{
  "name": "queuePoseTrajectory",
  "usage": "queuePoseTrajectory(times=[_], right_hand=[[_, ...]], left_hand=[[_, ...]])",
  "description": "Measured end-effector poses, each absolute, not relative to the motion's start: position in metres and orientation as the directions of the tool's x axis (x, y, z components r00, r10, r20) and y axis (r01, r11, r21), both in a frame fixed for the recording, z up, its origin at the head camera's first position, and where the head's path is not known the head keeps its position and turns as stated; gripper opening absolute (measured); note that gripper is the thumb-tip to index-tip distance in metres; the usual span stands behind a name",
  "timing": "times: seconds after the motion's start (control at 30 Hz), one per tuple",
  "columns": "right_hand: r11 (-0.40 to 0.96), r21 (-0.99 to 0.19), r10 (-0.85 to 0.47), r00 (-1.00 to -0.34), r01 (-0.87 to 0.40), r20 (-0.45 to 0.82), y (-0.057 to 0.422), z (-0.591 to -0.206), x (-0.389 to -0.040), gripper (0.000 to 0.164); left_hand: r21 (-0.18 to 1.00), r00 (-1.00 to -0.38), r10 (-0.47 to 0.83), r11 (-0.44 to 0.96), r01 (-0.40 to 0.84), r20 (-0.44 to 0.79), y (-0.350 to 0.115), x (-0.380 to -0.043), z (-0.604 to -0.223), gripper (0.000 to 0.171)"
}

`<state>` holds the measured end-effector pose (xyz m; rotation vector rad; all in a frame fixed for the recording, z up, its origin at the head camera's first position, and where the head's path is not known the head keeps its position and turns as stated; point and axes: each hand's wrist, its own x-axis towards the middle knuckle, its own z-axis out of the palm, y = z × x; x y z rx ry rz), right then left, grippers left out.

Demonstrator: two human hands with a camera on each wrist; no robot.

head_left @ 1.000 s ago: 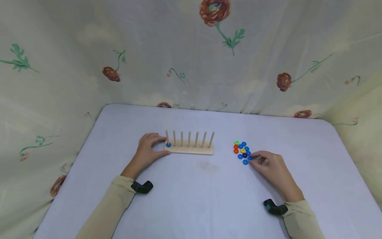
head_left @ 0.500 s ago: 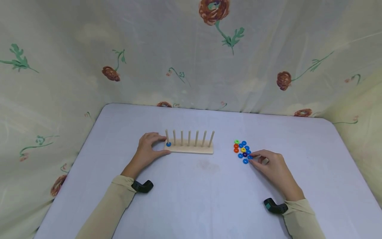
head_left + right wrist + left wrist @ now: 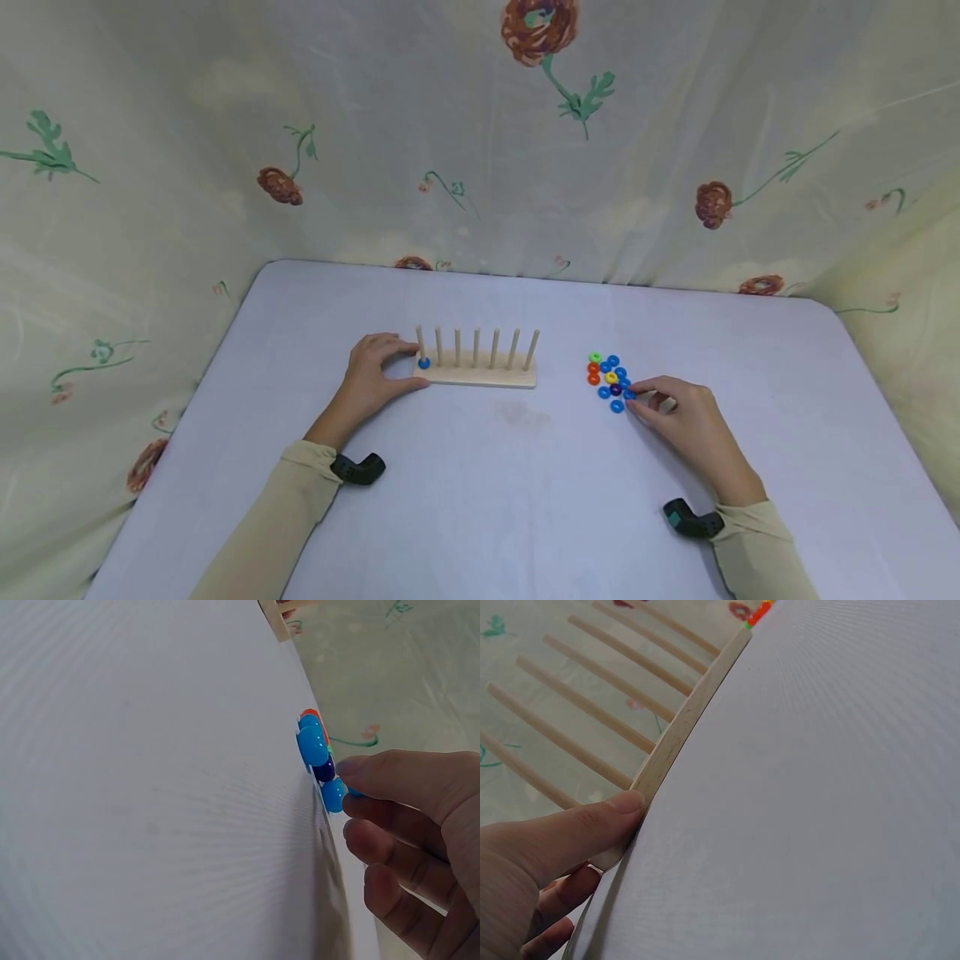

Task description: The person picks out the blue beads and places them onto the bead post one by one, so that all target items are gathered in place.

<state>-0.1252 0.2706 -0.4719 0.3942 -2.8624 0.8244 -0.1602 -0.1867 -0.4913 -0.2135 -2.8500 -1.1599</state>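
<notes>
A pale wooden peg rack [image 3: 480, 377] with a row of several upright pegs lies on the table. My left hand [image 3: 372, 371] grips its left end, the thumb [image 3: 626, 801] along the front edge and the other fingers around behind. One blue ring [image 3: 424, 363] sits low on the leftmost peg. To the right lies a loose cluster of small rings: blue ones, a dark purple ring [image 3: 616, 389], a yellow ring [image 3: 611, 377], red-orange ones and a green ring [image 3: 595, 357]. At the cluster's right side my right hand [image 3: 678, 408] pinches a blue ring [image 3: 629, 395] between thumb and index finger.
A white cloth covers the table [image 3: 465, 500], with a faint brownish stain between rack and rings. A flowered curtain [image 3: 420, 108] hangs behind and at the sides. Each wrist wears a black camera mount [image 3: 358, 469].
</notes>
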Motion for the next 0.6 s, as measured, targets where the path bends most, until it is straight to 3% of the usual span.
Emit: queuePoseTrajectory(times=[0.6], right_hand=[[0.787, -0.469, -0.28, -0.909, -0.402, 0.309, 0.255, -0.45, -0.137, 0.021]], left_hand=[[0.699, -0.988, 0.114, 0.698, 0.155, 0.105, -0.189, -0.162, -0.495, 0.058]])
